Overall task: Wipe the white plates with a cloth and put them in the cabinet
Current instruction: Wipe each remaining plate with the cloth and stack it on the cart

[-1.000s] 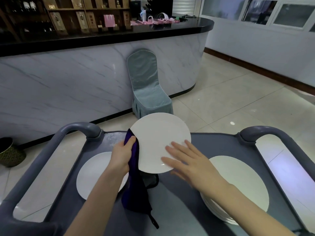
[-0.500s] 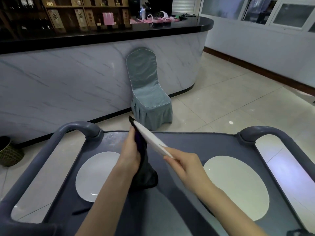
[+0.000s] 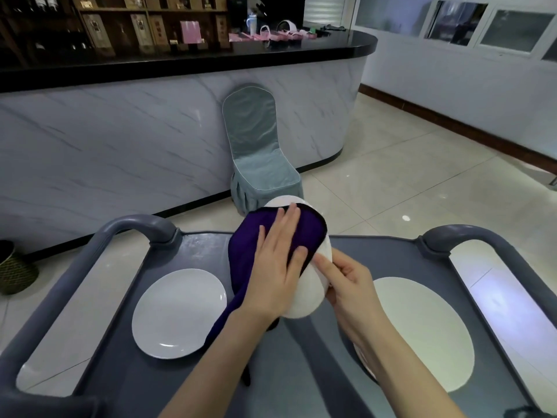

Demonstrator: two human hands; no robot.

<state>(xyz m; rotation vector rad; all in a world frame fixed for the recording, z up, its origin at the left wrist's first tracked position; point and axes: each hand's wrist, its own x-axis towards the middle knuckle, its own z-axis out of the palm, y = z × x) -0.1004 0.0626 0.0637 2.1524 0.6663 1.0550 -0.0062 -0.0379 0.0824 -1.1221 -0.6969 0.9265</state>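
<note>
Turned from edge-on: held plate, now facing the wearer above grey cart. Left hand, fingers straight and close together, presses purple cloth onto it; right hand pinches its rim. Flanking: single plate, plate stack. Beyond: covered chair.

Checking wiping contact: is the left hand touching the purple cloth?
Touching. The head view shows the left hand lying flat on the purple cloth over the held white plate.

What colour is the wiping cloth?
Deep purple cloth with a black edge trim, spread over the held plate; head view.
</note>
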